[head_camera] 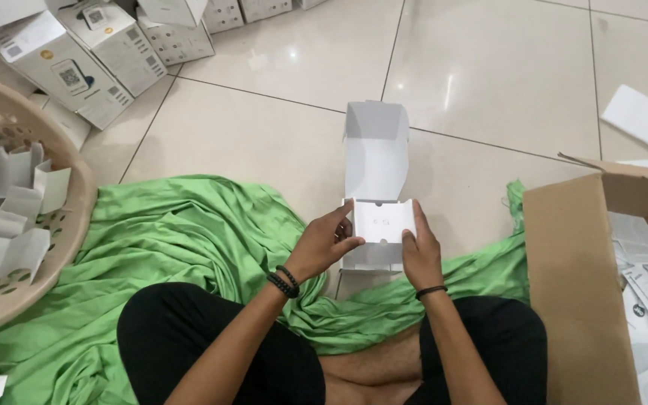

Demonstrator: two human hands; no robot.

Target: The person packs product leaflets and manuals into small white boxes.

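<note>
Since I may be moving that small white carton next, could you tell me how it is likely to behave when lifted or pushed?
The small white carton is probably light: the left hand and right hand hold it by fingertips only. Its thin open lid would likely flex or crease. Pushed, it should slide rather than roll, having flat sides.

White carton [378, 202], green cloth [189, 232], beige basket [76, 202], brown cardboard box [575, 277]

There is a single view, from a camera worn on the person's head. It looks steeply down and forward over the crossed legs [219, 345] to the tiled floor [489, 67] ahead. It sits close: the lap fills the lower edge, a basket [76, 217] the left edge, a cardboard carton [571, 277] the right.
</note>
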